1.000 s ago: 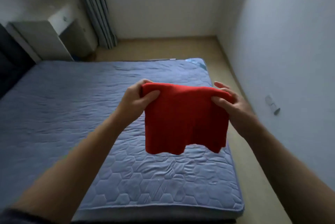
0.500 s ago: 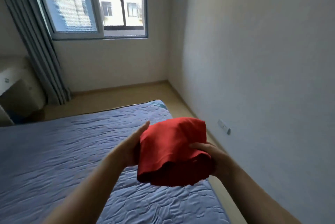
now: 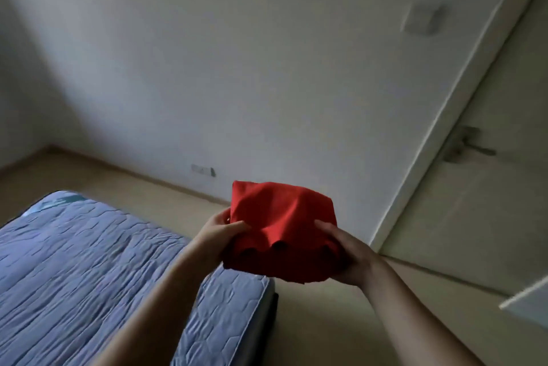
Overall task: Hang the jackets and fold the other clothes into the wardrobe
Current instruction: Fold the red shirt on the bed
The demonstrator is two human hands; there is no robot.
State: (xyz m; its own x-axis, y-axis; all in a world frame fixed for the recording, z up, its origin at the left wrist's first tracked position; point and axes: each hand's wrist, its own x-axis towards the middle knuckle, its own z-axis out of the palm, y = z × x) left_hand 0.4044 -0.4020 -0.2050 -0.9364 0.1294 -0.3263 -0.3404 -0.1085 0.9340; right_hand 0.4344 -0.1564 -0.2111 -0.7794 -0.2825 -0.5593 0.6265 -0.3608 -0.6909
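Evidently held the folded red garment (image 3: 281, 217) in mid-air just off the mattress (image 3: 89, 262) corner, gripped at either side by left hand (image 3: 221, 230) and right hand (image 3: 348, 256); judged light, soft, floppy, best supported from underneath.

folded garment (image 3: 281, 226) between both hands, bed (image 3: 89, 262) left, door (image 3: 480, 187) right

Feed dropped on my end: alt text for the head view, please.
Both hands hold a folded red garment in mid-air, left hand gripping its left edge, right hand supporting its right side. A blue quilted bed lies lower left; a door with a lever handle stands at right.
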